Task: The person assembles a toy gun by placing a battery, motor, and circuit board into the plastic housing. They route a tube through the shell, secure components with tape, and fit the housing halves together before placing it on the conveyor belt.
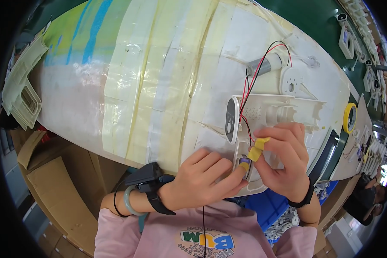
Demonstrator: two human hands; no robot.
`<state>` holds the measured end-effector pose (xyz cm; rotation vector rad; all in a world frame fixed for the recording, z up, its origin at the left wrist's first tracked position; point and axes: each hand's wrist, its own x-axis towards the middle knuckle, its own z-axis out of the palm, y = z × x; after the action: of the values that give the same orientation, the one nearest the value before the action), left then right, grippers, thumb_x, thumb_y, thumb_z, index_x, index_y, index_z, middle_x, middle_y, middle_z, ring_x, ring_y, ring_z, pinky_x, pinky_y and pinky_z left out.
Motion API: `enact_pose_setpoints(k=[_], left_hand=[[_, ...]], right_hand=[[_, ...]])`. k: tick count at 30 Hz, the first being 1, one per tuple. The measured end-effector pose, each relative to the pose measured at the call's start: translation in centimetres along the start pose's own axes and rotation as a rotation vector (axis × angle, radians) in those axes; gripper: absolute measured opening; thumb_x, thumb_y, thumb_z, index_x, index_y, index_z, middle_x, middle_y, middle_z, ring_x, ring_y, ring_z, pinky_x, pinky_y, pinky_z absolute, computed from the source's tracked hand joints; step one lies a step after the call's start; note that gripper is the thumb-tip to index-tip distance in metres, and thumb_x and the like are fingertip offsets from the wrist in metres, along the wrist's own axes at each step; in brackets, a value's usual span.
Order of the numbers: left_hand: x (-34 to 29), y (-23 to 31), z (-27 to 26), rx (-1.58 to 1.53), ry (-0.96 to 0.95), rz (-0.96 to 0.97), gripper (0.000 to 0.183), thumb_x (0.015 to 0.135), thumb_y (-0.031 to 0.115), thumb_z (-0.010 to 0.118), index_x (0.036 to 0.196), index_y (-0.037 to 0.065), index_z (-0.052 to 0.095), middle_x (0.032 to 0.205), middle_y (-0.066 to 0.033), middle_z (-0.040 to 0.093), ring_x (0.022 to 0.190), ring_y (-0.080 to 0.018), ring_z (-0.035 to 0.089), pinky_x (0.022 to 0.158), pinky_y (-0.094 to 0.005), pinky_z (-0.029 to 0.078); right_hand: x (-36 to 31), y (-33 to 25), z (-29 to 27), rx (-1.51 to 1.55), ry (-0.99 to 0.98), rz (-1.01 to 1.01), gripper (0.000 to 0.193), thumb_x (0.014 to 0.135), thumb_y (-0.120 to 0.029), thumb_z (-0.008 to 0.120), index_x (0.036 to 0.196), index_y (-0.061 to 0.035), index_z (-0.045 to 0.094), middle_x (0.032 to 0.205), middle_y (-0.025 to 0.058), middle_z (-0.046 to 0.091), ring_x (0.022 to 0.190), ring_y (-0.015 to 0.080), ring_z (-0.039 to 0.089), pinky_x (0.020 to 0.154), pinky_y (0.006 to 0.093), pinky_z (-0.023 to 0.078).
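My right hand (pixel 284 157) pinches a short curled strip of yellow tape (pixel 255 153) between thumb and fingers. Just left of it, my left hand (pixel 207 177) is closed, its fingertips at a small purple part (pixel 244 160) with a bit of yellow around it. Both hands work at the near side of an opened white plastic housing (pixel 303 102). A dark oval panel (pixel 231 120) closes the housing's left end. Red and black wires (pixel 258 71) run out of it past a grey cylindrical motor (pixel 265 65). My fingers partly hide the purple part.
A yellow tape roll (pixel 350 117) lies at the table's right edge, near a dark flat panel (pixel 324 157). A white bracket with holes (pixel 290 81) sits behind the housing. Pale plastic casings (pixel 26 92) stand far left; cardboard (pixel 62 193) and a blue bin (pixel 266 208) are below the table.
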<state>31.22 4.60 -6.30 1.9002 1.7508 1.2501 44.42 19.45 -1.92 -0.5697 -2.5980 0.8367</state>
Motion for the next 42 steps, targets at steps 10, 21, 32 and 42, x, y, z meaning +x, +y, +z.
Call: enact_pose_setpoints(k=[10, 21, 32, 42], left_hand=[[0.4, 0.4, -0.8, 0.036, -0.097, -0.039, 0.032, 0.077, 0.026, 0.076, 0.102, 0.008, 0.066, 0.073, 0.0002, 0.047, 0.063, -0.0153, 0.051, 0.058, -0.029, 0.038], [1.0, 0.5, -0.8, 0.027, -0.084, -0.021, 0.04, 0.073, 0.029, 0.082, 0.101, 0.003, 0.066, 0.071, -0.0015, 0.051, 0.06, -0.0188, 0.05, 0.055, -0.0315, 0.036], [0.7, 0.9, -0.8, 0.045, -0.104, 0.0, 0.043, 0.076, 0.028, 0.079, 0.109, 0.006, 0.066, 0.071, -0.0014, 0.048, 0.066, -0.0184, 0.052, 0.061, -0.0315, 0.038], [0.5, 1.0, -1.2, 0.048, -0.109, -0.01, 0.044, 0.07, 0.025, 0.083, 0.105, 0.004, 0.065, 0.074, -0.0045, 0.054, 0.068, -0.0231, 0.055, 0.062, -0.0338, 0.042]], right_hand=[[0.0, 1.1, -1.0, 0.097, -0.111, -0.067, 0.028, 0.065, 0.007, 0.069, 0.088, -0.0063, 0.058, 0.095, 0.0054, 0.073, 0.08, 0.0218, 0.062, 0.072, 0.0332, 0.041], [0.7, -0.6, -1.1, -0.125, -0.148, -0.067, 0.028, 0.07, 0.007, 0.068, 0.094, -0.0052, 0.059, 0.095, 0.0032, 0.071, 0.07, 0.0218, 0.054, 0.065, 0.0343, 0.036], [7.6, 6.4, -6.9, -0.264, 0.001, 0.201, 0.048, 0.073, -0.014, 0.077, 0.11, -0.0004, 0.051, 0.095, 0.0155, 0.064, 0.09, 0.0313, 0.063, 0.076, 0.037, 0.051], [7.4, 5.5, -5.6, -0.431, -0.022, 0.212, 0.052, 0.071, -0.006, 0.068, 0.118, 0.0001, 0.046, 0.099, 0.016, 0.057, 0.081, 0.0322, 0.062, 0.071, 0.0401, 0.051]])
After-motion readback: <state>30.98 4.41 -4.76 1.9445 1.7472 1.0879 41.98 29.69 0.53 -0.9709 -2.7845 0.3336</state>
